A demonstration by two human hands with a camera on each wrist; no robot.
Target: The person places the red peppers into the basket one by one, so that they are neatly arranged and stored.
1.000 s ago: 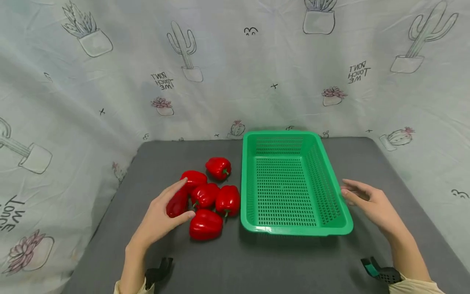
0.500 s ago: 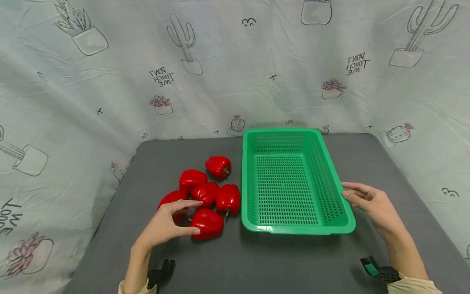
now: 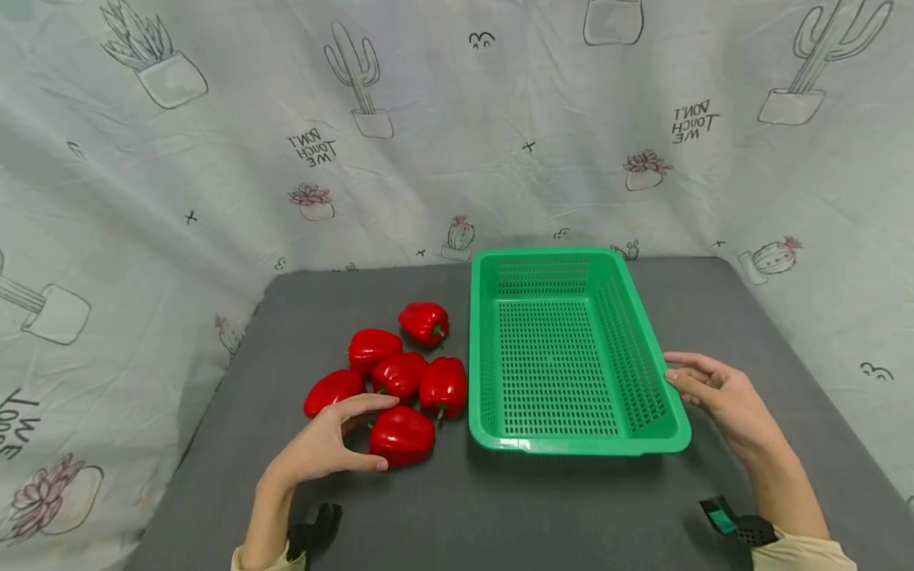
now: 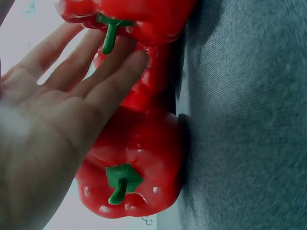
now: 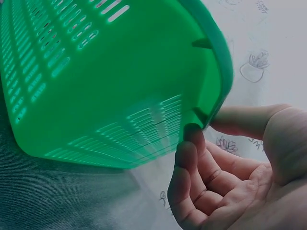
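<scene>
My left hand [image 3: 319,446] is at the left side of the nearest red bell pepper [image 3: 403,436], thumb by its near side and fingertips at its upper left. In the left wrist view the fingers [image 4: 117,81] extend fairly straight under a green-stemmed pepper [image 4: 144,19], with another pepper [image 4: 139,163] lying close beside the hand. Several more red peppers [image 3: 398,374] cluster just behind. At the right, my right hand [image 3: 728,404] pinches the rim of the green plastic basket [image 3: 585,446] between thumb and curled fingers, as the right wrist view also shows on the basket wall [image 5: 124,67].
The perforated basket holds nothing and stands right of the peppers on a grey tabletop [image 3: 485,515]. One pepper [image 3: 424,323] sits farther back, near the basket's left side. A pale curtain [image 3: 428,159] printed with cacti hangs behind the table.
My left hand has shifted from above the leftmost peppers down and right to the nearest pepper. The right hand stays at the basket's rim. The view has tilted slightly.
</scene>
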